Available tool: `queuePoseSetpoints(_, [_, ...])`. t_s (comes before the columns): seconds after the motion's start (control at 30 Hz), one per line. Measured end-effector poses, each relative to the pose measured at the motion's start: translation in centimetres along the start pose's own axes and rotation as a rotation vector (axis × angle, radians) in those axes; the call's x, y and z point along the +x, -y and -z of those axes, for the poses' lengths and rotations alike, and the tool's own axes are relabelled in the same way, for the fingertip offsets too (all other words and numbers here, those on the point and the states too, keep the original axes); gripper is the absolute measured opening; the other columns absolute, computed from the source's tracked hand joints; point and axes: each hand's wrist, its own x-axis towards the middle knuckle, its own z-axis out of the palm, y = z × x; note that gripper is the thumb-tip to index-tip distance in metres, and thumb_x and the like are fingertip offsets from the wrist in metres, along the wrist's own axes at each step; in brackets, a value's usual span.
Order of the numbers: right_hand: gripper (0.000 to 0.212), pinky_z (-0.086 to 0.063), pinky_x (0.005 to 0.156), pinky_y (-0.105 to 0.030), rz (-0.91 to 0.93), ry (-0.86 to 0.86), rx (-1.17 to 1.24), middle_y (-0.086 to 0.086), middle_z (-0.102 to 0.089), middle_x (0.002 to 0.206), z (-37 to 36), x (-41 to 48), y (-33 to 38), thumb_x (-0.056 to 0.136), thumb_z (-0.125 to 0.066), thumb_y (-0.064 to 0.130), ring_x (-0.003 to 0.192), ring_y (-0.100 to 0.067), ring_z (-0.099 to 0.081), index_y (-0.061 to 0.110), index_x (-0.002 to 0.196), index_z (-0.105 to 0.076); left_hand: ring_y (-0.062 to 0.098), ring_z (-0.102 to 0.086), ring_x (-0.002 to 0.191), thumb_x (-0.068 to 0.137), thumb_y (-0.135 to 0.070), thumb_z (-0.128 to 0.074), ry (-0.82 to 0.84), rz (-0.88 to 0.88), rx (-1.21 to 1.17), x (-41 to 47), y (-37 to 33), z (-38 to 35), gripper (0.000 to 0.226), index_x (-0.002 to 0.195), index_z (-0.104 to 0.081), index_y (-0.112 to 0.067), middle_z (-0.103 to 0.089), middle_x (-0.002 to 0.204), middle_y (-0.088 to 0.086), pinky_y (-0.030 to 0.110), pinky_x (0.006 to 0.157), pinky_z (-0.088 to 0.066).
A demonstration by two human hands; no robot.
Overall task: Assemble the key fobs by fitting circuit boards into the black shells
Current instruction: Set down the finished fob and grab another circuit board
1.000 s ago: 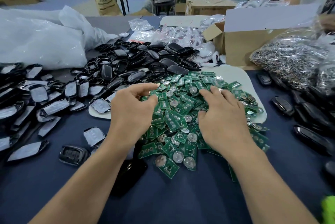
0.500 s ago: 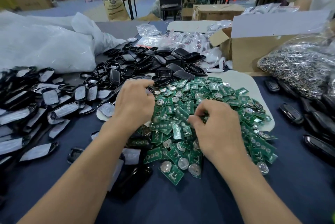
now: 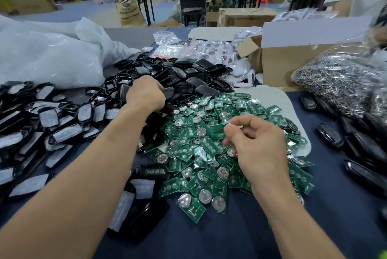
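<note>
Fingers [image 3: 251,120] of the right hand [image 3: 258,154] were curled, thumb and forefinger drawn together just above the heap of green circuit boards [image 3: 199,147]; whether they pinched a board was too blurred to tell. The left hand [image 3: 144,95] had its fingers bent down around a black shell [image 3: 168,91] at the near edge of the pile of black shells [image 3: 188,74]. The boards lay partly on a pale mat [image 3: 293,99] on the dark blue table [image 3: 251,227]. Film-covered shells [image 3: 52,116] were spread to the left. Behind stood a cardboard box [image 3: 282,66] and a printed sack [image 3: 129,11], its lettering unreadable.
</note>
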Motion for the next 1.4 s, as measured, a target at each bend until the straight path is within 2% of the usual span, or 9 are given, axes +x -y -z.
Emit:
queuePoseSetpoints(0.13, [0.017,-0.048,0.051,-0.022,-0.073,0.016,0.154,-0.001,-0.074,0.067,0.1,0.0,0.4,0.093,-0.073,0.013,0.05,-0.01,-0.055,0.025,0.082,-0.075,0.023,-0.067,0.08,0.09,-0.011,-0.072,-0.194,-0.093,-0.174,-2.4,-0.7,1.2,0.02,0.102,-0.079,-0.026,-0.071,0.082,-0.003,0.03,0.064,-0.047])
queuePoseSetpoints(0.2, [0.026,-0.044,0.048,-0.02,-0.122,0.026,0.282,-0.004,-0.07,0.062,0.3,0.0,0.8,0.096,-0.07,0.011,0.047,-0.011,-0.05,0.026,0.076,-0.075,0.015,-0.067,0.067,0.089,-0.01,-0.076,-0.174,-0.086,-0.476,-5.3,-1.3,1.4,0.025,0.11,-0.079,-0.024,-0.072,0.072,-0.011,0.021,0.058,-0.05])
queuePoseSetpoints(0.3, [0.032,-0.04,0.046,-0.019,-0.122,0.034,0.333,-0.005,-0.065,0.058,0.3,-0.1,1.1,0.098,-0.065,0.012,0.047,-0.012,-0.045,0.028,0.071,-0.072,0.016,-0.077,0.073,0.093,0.003,-0.068,0.221,0.059,-1.169,-10.3,-2.0,1.3,0.047,0.132,-0.069,-0.023,-0.077,0.097,0.001,0.022,0.064,-0.06])
queuePoseSetpoints(0.37, [0.03,-0.041,0.047,-0.018,-0.104,0.042,0.334,-0.006,-0.068,0.063,0.1,-0.2,1.1,0.099,-0.063,0.01,0.049,-0.012,-0.048,0.024,0.073,-0.069,0.016,-0.078,0.076,0.096,0.004,-0.061,0.408,0.097,-1.327,-13.2,-1.9,0.4,0.048,0.133,-0.069,-0.026,-0.076,0.099,0.008,0.024,0.069,-0.061])
queuePoseSetpoints(0.53, [0.036,-0.044,0.046,-0.017,-0.079,0.11,0.331,-0.003,-0.067,0.062,-1.0,-1.0,1.4,0.1,-0.059,0.006,0.05,-0.009,-0.056,0.027,0.071,-0.068,0.017,-0.074,0.083,0.097,0.009,-0.052,0.557,0.027,-1.378,-16.1,-2.1,-1.1,0.05,0.124,-0.072,-0.028,-0.075,0.091,0.007,0.032,0.074,-0.062])
queuePoseSetpoints(0.7, [0.027,-0.043,0.046,-0.02,-0.072,0.112,0.28,-0.002,-0.071,0.064,-1.6,-1.2,1.4,0.099,-0.061,0.008,0.053,-0.011,-0.057,0.022,0.078,-0.071,0.015,-0.067,0.087,0.096,0.009,-0.052,0.584,-0.225,-1.071,-16.2,-1.9,-1.2,0.027,0.105,-0.071,-0.008,-0.074,0.097,0.016,0.038,0.087,-0.057])
queuePoseSetpoints(0.87, [0.024,-0.043,0.045,-0.02,-0.141,0.013,0.477,-0.005,-0.07,0.064,-0.9,-0.5,1.4,0.102,-0.058,0.006,0.05,-0.013,-0.056,0.018,0.082,-0.065,0.019,-0.078,0.092,0.104,0.007,-0.05,0.487,-0.055,-1.297,-15.3,-1.2,-1.0,0.031,0.125,-0.062,-0.012,-0.079,0.105,0.011,0.027,0.075,-0.062])
queuePoseSetpoints(1.1, [0.016,-0.045,0.049,-0.018,-0.016,0.032,0.344,-0.007,-0.073,0.066,-1.0,-0.4,1.2,0.1,-0.061,0.006,0.052,-0.012,-0.057,0.017,0.092,-0.068,0.024,-0.079,0.074,0.094,0.003,-0.07,0.35,0.022,-1.374,-15.0,-0.7,-0.7,0.018,0.11,-0.071,-0.005,-0.079,0.093,0.022,0.023,0.061,-0.061])
queuePoseSetpoints(1.4, [0.018,-0.047,0.051,-0.024,0.063,0.005,0.213,-0.004,-0.073,0.066,-0.7,-0.1,0.4,0.097,-0.066,0.012,0.05,-0.012,-0.056,0.025,0.085,-0.072,0.027,-0.079,0.098,0.103,0.005,-0.054,0.504,-0.027,-1.34,-14.6,-0.4,-0.7,0.031,0.13,-0.066,-0.006,-0.08,0.107,0.013,0.027,0.071,-0.063])
